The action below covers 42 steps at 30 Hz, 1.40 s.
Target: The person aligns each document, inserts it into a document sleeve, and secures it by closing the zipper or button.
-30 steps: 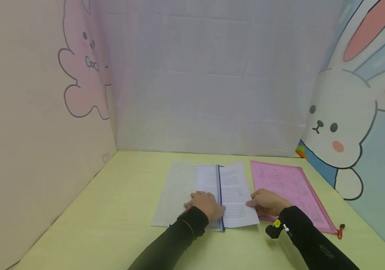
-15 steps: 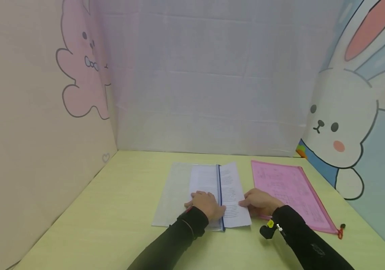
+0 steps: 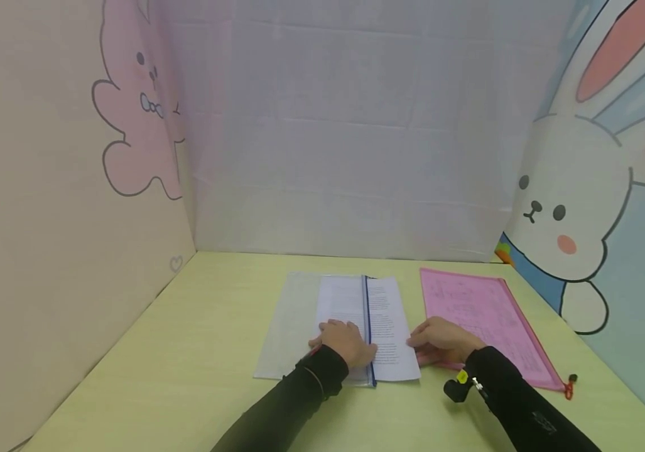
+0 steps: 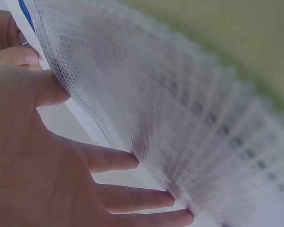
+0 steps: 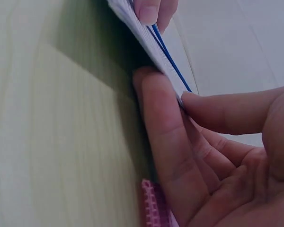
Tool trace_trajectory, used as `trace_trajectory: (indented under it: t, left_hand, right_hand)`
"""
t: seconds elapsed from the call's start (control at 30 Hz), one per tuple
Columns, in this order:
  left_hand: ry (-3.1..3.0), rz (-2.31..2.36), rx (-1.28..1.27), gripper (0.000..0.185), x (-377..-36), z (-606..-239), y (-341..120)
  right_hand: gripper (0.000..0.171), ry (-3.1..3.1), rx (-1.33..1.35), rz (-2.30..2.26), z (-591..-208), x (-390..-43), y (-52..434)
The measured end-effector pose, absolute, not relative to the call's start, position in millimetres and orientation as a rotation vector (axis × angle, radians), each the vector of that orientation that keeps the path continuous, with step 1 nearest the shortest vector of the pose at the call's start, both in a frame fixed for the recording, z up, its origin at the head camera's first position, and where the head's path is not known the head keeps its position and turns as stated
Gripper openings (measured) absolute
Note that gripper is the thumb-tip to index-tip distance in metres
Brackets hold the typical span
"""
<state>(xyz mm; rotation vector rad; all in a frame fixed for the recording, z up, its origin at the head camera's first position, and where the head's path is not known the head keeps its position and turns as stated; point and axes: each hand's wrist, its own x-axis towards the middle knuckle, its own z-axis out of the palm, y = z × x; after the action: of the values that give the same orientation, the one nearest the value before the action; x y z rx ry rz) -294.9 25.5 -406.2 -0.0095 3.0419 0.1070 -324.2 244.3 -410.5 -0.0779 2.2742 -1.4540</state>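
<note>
Yellow-green table (image 3: 186,351), enclosed by cartoon-printed panels: pink figure at left, white rabbit (image 3: 573,194) at right, plain pale panel at the far side.

Item 1: clear mesh pouch (image 3: 294,320) with blue zip (image 3: 366,326). Lies flat at table centre, long axis running near to far, zip edge on the right side. Translucent white grid weave, seen close in the left wrist view (image 4: 180,118).

Item 2: printed sheets (image 3: 387,326), white with lines of dark text. Partly inside the pouch, right portion sticking out past the zip; long axis near to far, parallel to the pouch.

Item 3: left hand (image 3: 345,342). Rests on the pouch at the zip, near end; fingers (image 4: 113,158) fairly straight, lifting the mesh layer.

Item 4: right hand (image 3: 441,339). Just right of the sheets, pinching their right edge between thumb and fingers (image 5: 161,118).

Item 5: pink pouch (image 3: 480,314). Flat, right of the sheets, long axis near to far, red pull at the near right corner.
</note>
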Motion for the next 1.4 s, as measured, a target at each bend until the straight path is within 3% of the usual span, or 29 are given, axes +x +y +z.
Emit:
trace_trajectory:
  t: [0.77,1.4]
  left_hand:
    - [3.035,0.094,-0.038,0.077,-286,-396,28]
    - [3.013,0.149,-0.051,0.078,-289,-398,28]
  right_hand:
    - [0.030,2.474,-0.042,-1.289,-411,-327,232]
    - [0.011,2.427,-0.069,-1.376,-411,-326,200]
